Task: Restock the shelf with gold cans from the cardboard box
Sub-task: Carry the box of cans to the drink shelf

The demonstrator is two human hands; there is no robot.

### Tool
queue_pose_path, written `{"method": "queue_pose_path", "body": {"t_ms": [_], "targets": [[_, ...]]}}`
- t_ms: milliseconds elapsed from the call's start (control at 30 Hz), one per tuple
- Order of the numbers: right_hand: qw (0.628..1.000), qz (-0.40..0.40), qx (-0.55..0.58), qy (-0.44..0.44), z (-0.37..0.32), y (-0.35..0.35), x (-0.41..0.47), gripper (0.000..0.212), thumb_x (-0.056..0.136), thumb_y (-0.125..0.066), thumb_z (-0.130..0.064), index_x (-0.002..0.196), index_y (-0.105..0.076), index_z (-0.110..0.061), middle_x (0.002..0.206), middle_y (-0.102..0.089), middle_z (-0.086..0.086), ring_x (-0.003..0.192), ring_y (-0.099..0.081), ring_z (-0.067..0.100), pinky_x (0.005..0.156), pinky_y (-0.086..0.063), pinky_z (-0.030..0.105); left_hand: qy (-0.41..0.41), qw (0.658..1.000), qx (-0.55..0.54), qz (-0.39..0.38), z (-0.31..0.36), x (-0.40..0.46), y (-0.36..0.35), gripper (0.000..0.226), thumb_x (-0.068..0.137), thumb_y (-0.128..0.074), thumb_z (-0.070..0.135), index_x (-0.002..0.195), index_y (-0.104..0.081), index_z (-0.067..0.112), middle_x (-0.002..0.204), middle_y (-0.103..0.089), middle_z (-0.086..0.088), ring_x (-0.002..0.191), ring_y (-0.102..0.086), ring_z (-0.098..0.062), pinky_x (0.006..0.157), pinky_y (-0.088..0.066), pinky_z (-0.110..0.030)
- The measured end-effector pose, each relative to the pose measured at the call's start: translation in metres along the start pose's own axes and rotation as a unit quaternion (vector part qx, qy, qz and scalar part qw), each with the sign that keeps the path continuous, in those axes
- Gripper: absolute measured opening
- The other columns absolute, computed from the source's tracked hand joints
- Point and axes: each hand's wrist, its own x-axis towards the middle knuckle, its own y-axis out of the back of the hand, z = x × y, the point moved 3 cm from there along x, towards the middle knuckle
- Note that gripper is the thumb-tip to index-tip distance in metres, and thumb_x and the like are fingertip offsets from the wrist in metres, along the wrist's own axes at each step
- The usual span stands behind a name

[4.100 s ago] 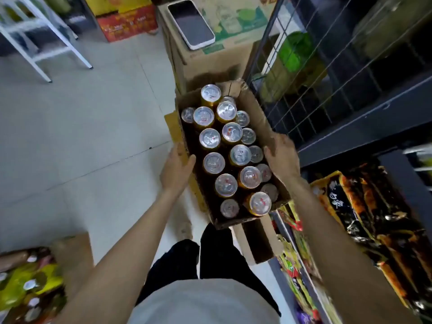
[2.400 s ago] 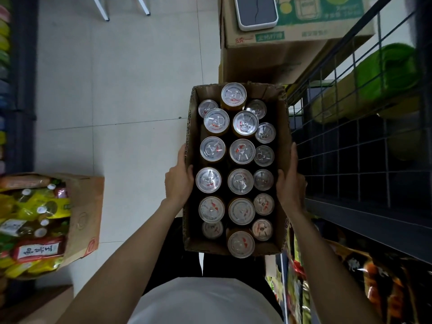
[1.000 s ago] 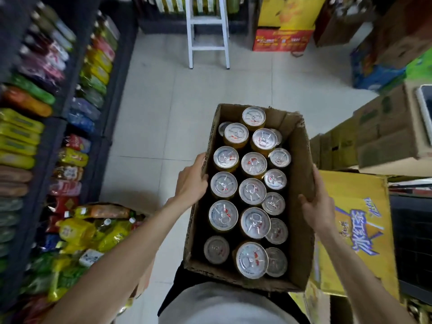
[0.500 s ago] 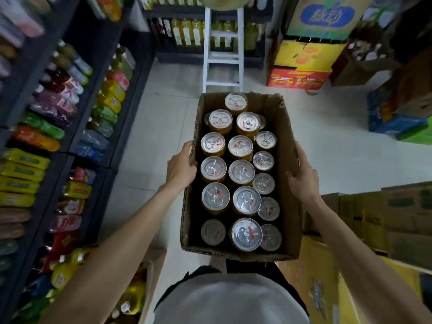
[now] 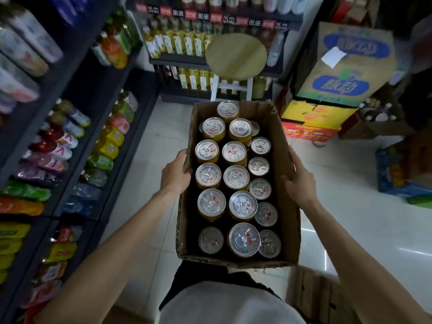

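the cardboard box [image 5: 284, 146] sits at centre frame, carried above the floor [image 5: 149, 141], packed with upright gold cans [image 5: 236, 177]. left hand [image 5: 174, 175] at 9 o'clock and right hand [image 5: 300, 183] at 3 o'clock each have a grip clamped on its side walls. drink shelf [image 5: 77, 127] at 9 o'clock.

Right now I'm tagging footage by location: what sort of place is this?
Most likely a small grocery shop: shelves of bottled drinks, price tags along a shelf edge, stacked stock cartons on the floor.
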Motion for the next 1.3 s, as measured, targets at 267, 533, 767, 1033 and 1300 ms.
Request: {"method": "queue_pose_path", "body": {"t_ms": [267,533,767,1033,1300], "targets": [[0.999,0.018,0.026,-0.014,-0.063,-0.001,0.153,0.082,0.080,-0.057,0.003,0.146,-0.025,-0.035,0.119,-0.065,0.015,0.102,-0.063,0.039,0.085,-0.050,0.042,-0.034,0.999,0.003,-0.015,0.050,0.167,0.054,0.055,0.089,-0.053,0.010,0.141,-0.039,0.027,0.130,-0.059,-0.004,0.114,-0.057,-0.027,0.090,-0.043,-0.029],[0.999,0.017,0.048,0.014,-0.104,0.006,0.295,0.083,0.080,-0.056,0.004,0.146,-0.025,-0.035,0.118,-0.066,0.012,0.097,-0.065,0.033,0.073,-0.047,0.030,-0.026,0.999,-0.023,-0.006,0.103,0.290,0.089,0.058,0.084,-0.055,0.009,0.134,-0.044,0.037,0.123,-0.064,0.001,0.109,-0.060,-0.026,0.091,-0.051,-0.042],[0.996,-0.029,0.040,0.070,-0.124,0.022,0.430,0.082,0.081,-0.055,0.004,0.146,-0.024,-0.036,0.123,-0.063,0.011,0.103,-0.063,0.033,0.082,-0.051,0.036,0.030,0.997,-0.038,0.060,0.144,0.366,0.085,0.057,0.083,-0.054,0.007,0.133,-0.047,0.035,0.123,-0.064,-0.004,0.113,-0.057,-0.029,0.091,-0.048,-0.037],[0.977,-0.127,-0.009,0.173,-0.156,0.036,0.573,0.079,0.083,-0.057,0.000,0.145,-0.026,-0.037,0.129,-0.059,0.007,0.111,-0.060,0.029,0.092,-0.047,0.034,0.130,0.978,-0.095,0.135,0.185,0.411,0.066,0.058,0.089,-0.056,0.018,0.140,-0.038,0.037,0.137,-0.053,-0.003,0.125,-0.049,-0.028,0.101,-0.037,-0.032],[0.903,-0.232,-0.062,0.355,-0.203,0.007,0.685,0.073,0.086,-0.055,-0.003,0.147,-0.027,-0.030,0.136,-0.054,0.007,0.119,-0.055,0.031,0.099,-0.044,0.038,0.250,0.920,-0.204,0.225,0.202,0.430,0.035,0.060,0.090,-0.053,0.014,0.143,-0.035,0.034,0.123,-0.063,-0.010,0.110,-0.059,-0.029,0.088,-0.047,-0.033]]}}
